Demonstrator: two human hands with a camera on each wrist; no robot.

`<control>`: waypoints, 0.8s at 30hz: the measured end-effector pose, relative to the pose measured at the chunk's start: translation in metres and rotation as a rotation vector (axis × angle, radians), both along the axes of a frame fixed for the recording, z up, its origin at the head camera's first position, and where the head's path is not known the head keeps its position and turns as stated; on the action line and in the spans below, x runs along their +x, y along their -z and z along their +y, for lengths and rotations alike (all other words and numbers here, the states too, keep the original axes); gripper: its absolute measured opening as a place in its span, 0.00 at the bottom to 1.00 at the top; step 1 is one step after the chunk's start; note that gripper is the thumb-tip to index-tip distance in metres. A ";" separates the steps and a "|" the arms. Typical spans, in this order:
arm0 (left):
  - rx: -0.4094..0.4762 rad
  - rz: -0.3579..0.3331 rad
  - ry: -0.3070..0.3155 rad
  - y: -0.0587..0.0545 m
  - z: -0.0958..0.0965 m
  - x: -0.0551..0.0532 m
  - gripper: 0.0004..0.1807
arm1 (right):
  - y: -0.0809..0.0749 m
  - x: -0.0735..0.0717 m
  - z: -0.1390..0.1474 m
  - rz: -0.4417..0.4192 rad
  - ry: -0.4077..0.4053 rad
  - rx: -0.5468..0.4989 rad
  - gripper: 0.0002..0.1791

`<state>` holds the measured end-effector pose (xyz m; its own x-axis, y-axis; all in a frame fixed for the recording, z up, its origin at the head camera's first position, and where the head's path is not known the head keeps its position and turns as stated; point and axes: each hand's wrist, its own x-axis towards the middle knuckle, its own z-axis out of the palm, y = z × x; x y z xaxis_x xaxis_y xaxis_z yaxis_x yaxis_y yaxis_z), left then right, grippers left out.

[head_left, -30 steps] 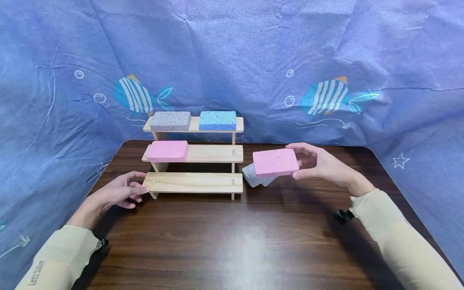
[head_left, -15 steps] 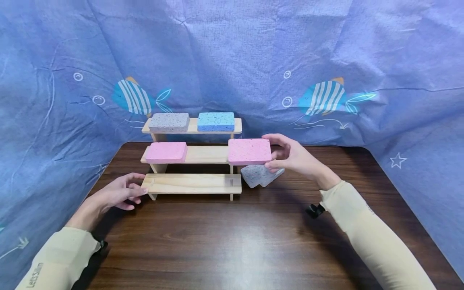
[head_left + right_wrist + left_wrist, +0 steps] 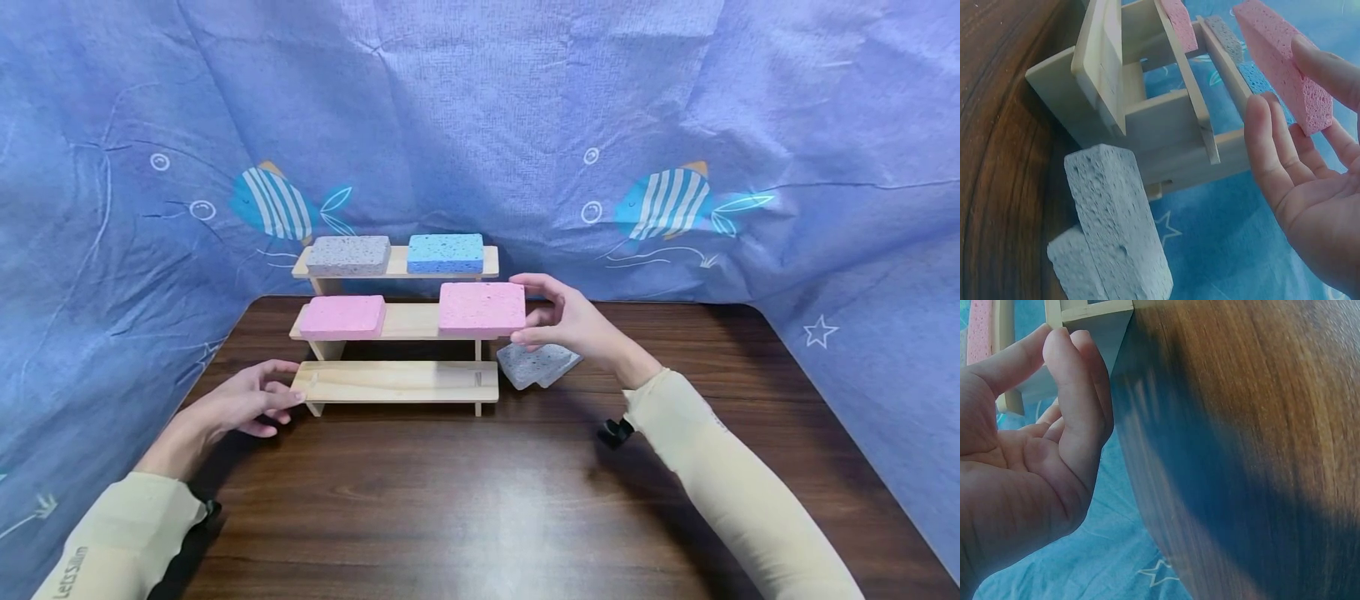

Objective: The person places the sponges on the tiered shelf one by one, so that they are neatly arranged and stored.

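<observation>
On my feed I saw the right hand [image 3: 564, 321] pinching a pink rectangular sponge [image 3: 482, 307] at its right end

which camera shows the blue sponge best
The head view: the blue sponge sits unobstructed on the top shelf, its upper and front faces both visible. The right wrist view shows only part of it, behind the right hand's fingers and the pink sponge they hold. I can't make it out in the left wrist view.
</observation>
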<state>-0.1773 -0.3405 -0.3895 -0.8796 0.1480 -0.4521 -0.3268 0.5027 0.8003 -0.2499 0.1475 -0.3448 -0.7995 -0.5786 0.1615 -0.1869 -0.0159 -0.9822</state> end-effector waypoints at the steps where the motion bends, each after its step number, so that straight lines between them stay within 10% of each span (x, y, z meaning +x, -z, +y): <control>1: -0.001 -0.001 -0.002 0.000 0.000 0.000 0.43 | 0.001 0.000 -0.002 -0.002 0.001 -0.005 0.44; 24: -0.002 0.000 0.000 0.001 -0.001 0.000 0.42 | 0.009 -0.006 -0.038 -0.030 0.062 -0.009 0.45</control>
<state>-0.1776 -0.3412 -0.3904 -0.8798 0.1468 -0.4521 -0.3267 0.5040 0.7995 -0.2558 0.1093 -0.3536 -0.8385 -0.5261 0.1417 -0.1579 -0.0143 -0.9874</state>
